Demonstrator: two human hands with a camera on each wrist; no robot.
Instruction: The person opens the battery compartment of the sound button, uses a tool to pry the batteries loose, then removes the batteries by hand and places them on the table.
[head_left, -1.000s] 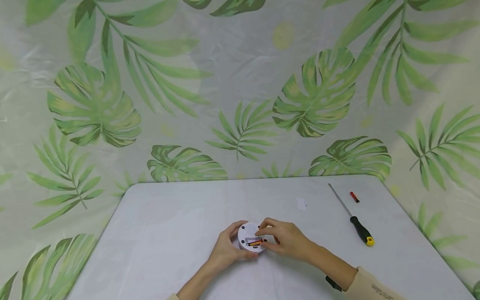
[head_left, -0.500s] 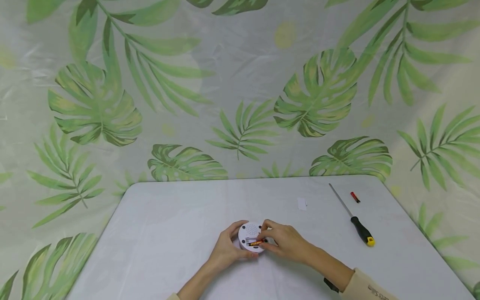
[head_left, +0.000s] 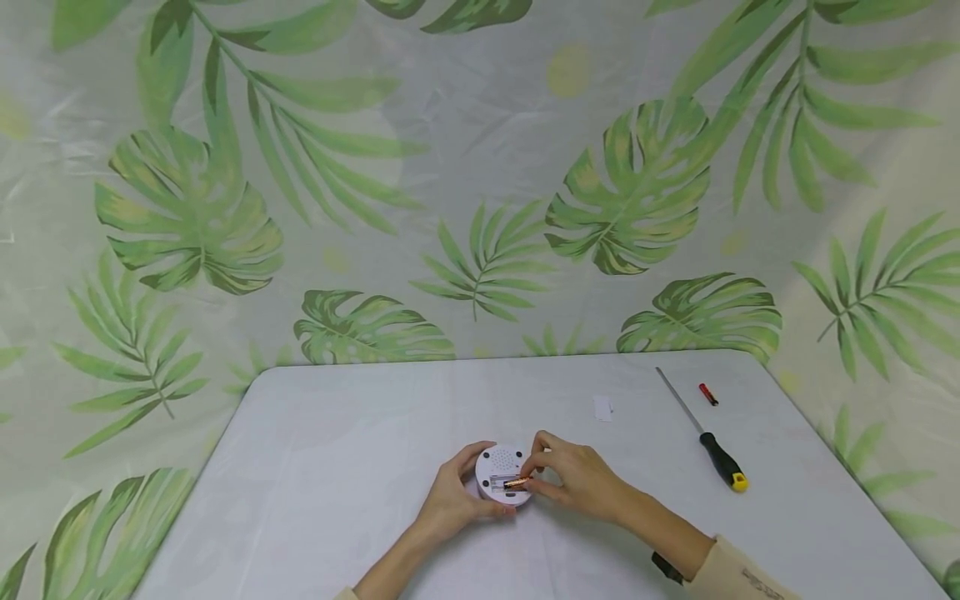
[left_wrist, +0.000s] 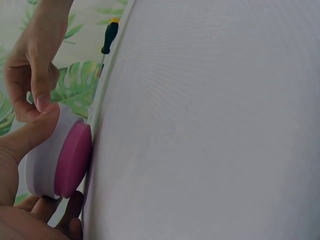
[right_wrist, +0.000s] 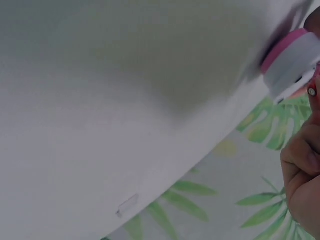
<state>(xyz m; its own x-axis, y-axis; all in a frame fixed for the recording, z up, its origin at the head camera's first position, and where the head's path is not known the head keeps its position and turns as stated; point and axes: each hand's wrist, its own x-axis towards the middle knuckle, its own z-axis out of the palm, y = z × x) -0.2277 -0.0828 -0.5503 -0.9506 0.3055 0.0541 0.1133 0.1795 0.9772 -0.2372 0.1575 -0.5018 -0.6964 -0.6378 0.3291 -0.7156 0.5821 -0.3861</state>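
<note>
A round white device (head_left: 501, 460) lies with its perforated speaker grille and open battery compartment facing up. In the left wrist view its pink part (left_wrist: 74, 160) faces the table. My left hand (head_left: 453, 493) grips the device's side, thumb at the near rim and fingers round the far side. With thumb and fingertips my right hand (head_left: 576, 477) pinches one end of a small red and black battery (head_left: 514, 483) at the compartment. In the right wrist view the battery's end (right_wrist: 312, 92) shows beside a finger. How deep the battery sits is not clear.
On the white table (head_left: 337, 433), a screwdriver (head_left: 720, 458) with a black and yellow handle lies at the right. A second red battery (head_left: 708, 394) is beyond it. A small white cover piece (head_left: 603, 407) lies behind the hands. A leaf-patterned cloth (head_left: 480, 167) hangs behind.
The battery has shifted a little to the right and up from where it lay along the compartment, and its turn has changed. My right fingers moved with it; the left hand stays put.
</note>
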